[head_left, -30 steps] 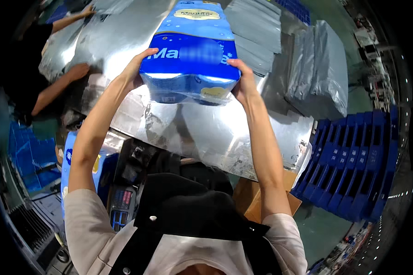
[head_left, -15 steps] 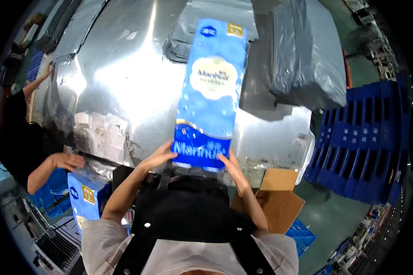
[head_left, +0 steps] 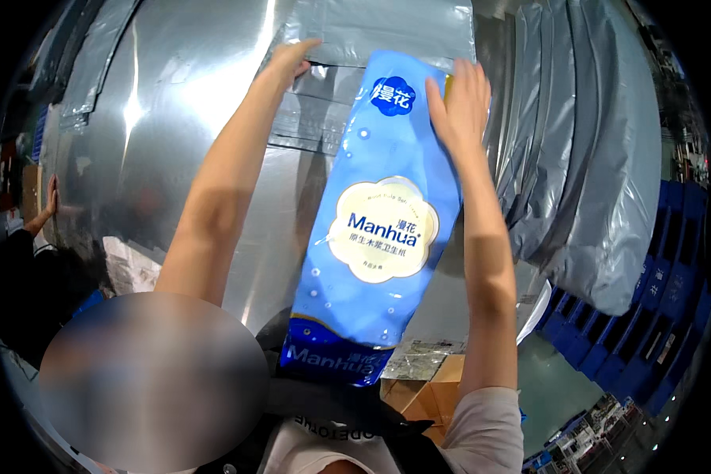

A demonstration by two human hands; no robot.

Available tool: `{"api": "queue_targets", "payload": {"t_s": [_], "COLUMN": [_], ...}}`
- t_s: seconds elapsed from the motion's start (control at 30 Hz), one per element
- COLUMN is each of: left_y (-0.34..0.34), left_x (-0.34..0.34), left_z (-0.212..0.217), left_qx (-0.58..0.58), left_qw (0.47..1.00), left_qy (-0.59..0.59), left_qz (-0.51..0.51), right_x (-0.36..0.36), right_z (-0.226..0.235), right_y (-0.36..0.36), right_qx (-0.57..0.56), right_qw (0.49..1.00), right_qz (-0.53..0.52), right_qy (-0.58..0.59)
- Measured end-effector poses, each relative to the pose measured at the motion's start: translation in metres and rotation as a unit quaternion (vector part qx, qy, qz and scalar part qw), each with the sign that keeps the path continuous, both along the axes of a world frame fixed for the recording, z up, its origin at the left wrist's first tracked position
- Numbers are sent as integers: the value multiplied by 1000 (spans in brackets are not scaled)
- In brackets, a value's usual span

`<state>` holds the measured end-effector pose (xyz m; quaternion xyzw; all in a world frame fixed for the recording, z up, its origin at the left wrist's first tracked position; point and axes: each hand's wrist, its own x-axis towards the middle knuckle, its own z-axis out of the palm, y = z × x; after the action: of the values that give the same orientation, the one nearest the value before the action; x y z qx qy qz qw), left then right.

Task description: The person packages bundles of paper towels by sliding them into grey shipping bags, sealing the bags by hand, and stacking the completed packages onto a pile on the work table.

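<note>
A long blue pack of toilet rolls [head_left: 332, 265] with a pale scalloped label lies slantwise before me, its dark blue end near my body. Its far end rests by the edge of a grey plastic mailing bag [head_left: 395, 31] on top of a stack. My left hand [head_left: 291, 62] pinches that bag's near left edge. My right hand [head_left: 462, 107] lies on the pack's far right corner, its fingers stretched out and thumb apart, close to the bag's right edge. The pack hides part of the bag stack.
A metal table [head_left: 174, 87] spreads under the work. To the right stands a thick pile of grey plastic bags [head_left: 600, 158], with blue slatted pallets [head_left: 648, 316] beyond. An open cardboard box [head_left: 426, 395] sits below the near edge. Another person's hand [head_left: 51, 197] touches the table's left side.
Both hands have moved from the pack's near end to its far end by the grey bag. The pack has come nearer and tilted a little more. The left hand has taken the bag's edge.
</note>
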<state>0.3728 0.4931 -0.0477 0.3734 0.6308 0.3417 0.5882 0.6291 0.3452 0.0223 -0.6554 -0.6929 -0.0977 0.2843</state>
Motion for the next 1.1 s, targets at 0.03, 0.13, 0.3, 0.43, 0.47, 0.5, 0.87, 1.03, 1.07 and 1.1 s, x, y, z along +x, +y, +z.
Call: {"api": "queue_targets", "payload": {"t_s": [0.03, 0.13, 0.3, 0.43, 0.47, 0.5, 0.87, 1.03, 1.07, 1.1], "left_y": [14, 32, 15, -44, -62, -76, -66, -74, -53, -44], "left_x": [13, 38, 41, 7, -4, -12, 30, 55, 59, 76], "left_z": [-4, -7, -25, -31, -29, -30, -35, -74, -60, -38], "left_qx": [-14, -50, 113, 177, 168, 159, 384, 400, 451, 381], "left_qw": [1000, 999, 940, 902, 903, 905, 542, 673, 672, 710], "left_qy": [8, 17, 321, 375, 374, 372, 545, 410, 369, 444], "left_qz": [27, 1, -32, -119, -127, -135, -511, -468, -457, -392], "right_x": [3, -10, -15, -11, -12, -13, -12, -24, -29, -40], "right_z": [0, 6, -8, 26, 32, 33, -71, -45, -25, -2], "right_y": [21, 48, 40, 38, 38, 35, 4, -50, -47, -44], "right_qx": [6, -275, -132, -104, -103, -102, -60, -42, -18, -108], "right_qw": [999, 960, 990, 994, 994, 993, 995, 987, 983, 941], "right_qz": [13, -39, -6, -21, -4, 13, 33, 48, 32, -19], "right_qy": [-40, 15, 42, 14, 34, 54, 74, 144, 179, 319]}}
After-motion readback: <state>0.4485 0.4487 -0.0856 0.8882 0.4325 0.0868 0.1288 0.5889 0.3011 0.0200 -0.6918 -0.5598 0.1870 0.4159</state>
